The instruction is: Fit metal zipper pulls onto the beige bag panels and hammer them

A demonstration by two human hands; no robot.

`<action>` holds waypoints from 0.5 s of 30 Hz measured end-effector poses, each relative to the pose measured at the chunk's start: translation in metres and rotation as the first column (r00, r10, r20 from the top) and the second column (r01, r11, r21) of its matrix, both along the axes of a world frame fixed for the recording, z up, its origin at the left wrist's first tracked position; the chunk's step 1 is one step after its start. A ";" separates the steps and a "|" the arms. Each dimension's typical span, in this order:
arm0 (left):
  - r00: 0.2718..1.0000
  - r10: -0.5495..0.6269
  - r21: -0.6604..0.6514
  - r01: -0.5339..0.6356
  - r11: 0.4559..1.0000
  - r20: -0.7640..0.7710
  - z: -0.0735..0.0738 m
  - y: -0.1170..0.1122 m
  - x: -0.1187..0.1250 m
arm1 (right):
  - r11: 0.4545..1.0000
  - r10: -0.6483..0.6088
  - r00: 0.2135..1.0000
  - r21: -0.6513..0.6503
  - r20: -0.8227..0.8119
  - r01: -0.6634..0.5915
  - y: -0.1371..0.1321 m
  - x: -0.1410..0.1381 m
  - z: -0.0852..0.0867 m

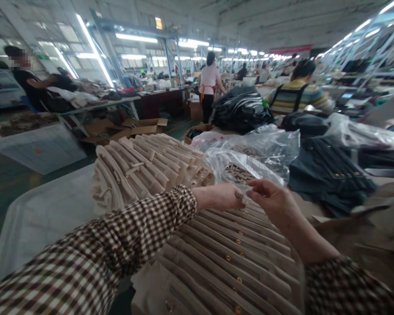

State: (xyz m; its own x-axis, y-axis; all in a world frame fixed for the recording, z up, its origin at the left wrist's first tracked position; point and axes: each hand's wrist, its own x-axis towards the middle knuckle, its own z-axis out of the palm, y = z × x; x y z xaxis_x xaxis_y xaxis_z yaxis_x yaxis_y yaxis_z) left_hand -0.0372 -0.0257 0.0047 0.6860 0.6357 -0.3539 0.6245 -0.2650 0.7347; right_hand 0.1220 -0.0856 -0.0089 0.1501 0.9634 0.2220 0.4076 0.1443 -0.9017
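Note:
My left hand (221, 197) reaches over a long row of folded beige garments (216, 249) with gold-coloured zipper sliders. Its fingers are curled closed at the far end of the row, on the edge of a garment. Close beside it, my right hand (274, 199) has thumb and forefinger drawn together in a pinch; whatever is between them is too small to make out. Just beyond the hands, a clear plastic bag (265, 142) lies opened, with many small beige strips (239, 173) in it.
A second stack of beige garments (144, 164) stands left on a pale tabletop (52, 214). Dark garments (331, 170) with gold fittings lie right. Further off are cardboard boxes (147, 126), a white bin (42, 146), a black garment pile (243, 107) and several people at work.

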 end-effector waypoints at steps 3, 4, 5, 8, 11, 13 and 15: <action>0.996 -0.059 0.022 0.057 0.998 0.073 -0.008 0.002 0.005 | 0.991 0.060 0.997 -0.118 -0.053 -0.066 0.007 -0.003 -0.018; 0.993 -0.066 0.021 0.064 0.998 0.097 -0.010 0.004 0.006 | 0.985 0.092 0.993 -0.137 -0.075 -0.102 0.007 -0.006 -0.020; 0.991 -0.069 0.014 0.068 0.998 0.117 -0.013 0.005 0.006 | 0.980 0.117 0.989 -0.150 -0.094 -0.130 0.008 -0.008 -0.022; 0.987 -0.061 -0.034 0.066 0.997 0.148 -0.016 0.004 0.004 | 0.968 0.143 0.982 -0.189 -0.123 -0.164 0.009 -0.009 -0.023; 0.985 -0.028 -0.112 0.048 0.993 0.170 -0.013 0.000 -0.001 | 0.971 0.061 0.977 -0.213 -0.206 -0.106 0.010 -0.004 -0.024; 0.985 0.022 -0.169 0.007 0.986 0.169 -0.010 -0.003 -0.005 | 0.971 0.024 0.956 -0.219 -0.291 -0.091 0.010 0.001 -0.024; 0.986 0.078 -0.204 -0.047 0.978 0.145 -0.007 -0.004 -0.007 | 0.969 0.036 0.937 -0.219 -0.347 -0.118 0.008 0.004 -0.023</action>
